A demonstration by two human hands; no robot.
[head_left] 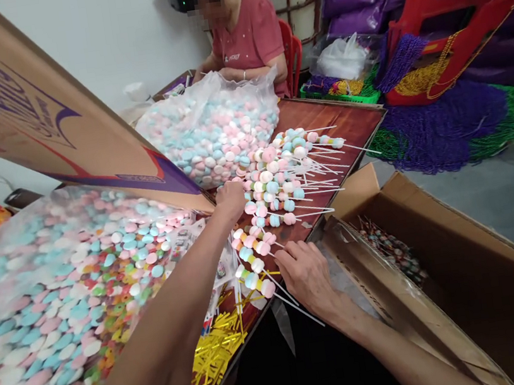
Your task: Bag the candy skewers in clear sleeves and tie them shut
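Across the middle of the table lies a pile of candy skewers [272,184], with pink, blue and white sweets threaded on white sticks. My left hand [230,199] is at the pile's left end, fingers curled down; whatever they grip is hidden. Nearer me, my right hand [303,269] closes its fingers on the stick of a candy skewer [263,247]. Beside it, more loose skewers [252,277] lie at the table edge, their sticks pointing toward me. Gold twist ties [218,344] are heaped below my left forearm.
Loose sweets [52,336] cover the left side beneath clear plastic. A cardboard flap [83,115] slants over them. Behind stands a large bag of sweets [214,128]. An open carton [440,269] is at right. Across the table sits a person [247,34].
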